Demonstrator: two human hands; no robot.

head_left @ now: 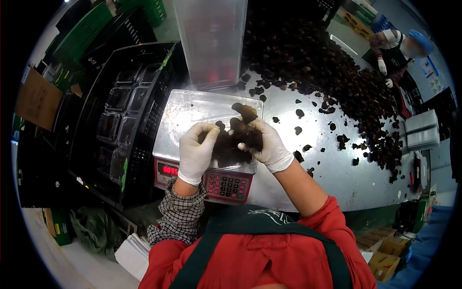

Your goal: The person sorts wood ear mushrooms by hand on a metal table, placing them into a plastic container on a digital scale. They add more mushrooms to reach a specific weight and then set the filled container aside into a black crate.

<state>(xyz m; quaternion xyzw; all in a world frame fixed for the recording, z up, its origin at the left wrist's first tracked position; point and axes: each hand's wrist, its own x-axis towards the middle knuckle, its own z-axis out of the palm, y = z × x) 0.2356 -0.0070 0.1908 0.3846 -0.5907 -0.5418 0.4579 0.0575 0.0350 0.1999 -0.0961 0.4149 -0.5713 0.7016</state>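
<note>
My left hand [196, 151], in a white glove, pinches the edge of a dark mushroom-like piece over the scale. Opposite it, my right hand [270, 145], also gloved, has its fingers closed around several dark pieces [246, 113]. More dark pieces [230, 148] lie between the two hands, above the metal pan of the scale [180, 115]. Whether a container holds them cannot be made out. The scale's red display [170, 170] is lit, and its keypad [226, 186] shows below the pan.
A large heap of dark pieces [308, 58] spreads over the metal table [284, 183]. Stacked clear trays [210, 43] stand behind the scale. A black crate [139, 115] with clear boxes is at the left. Another person [397, 55] works at the far right, near stacked trays [422, 130].
</note>
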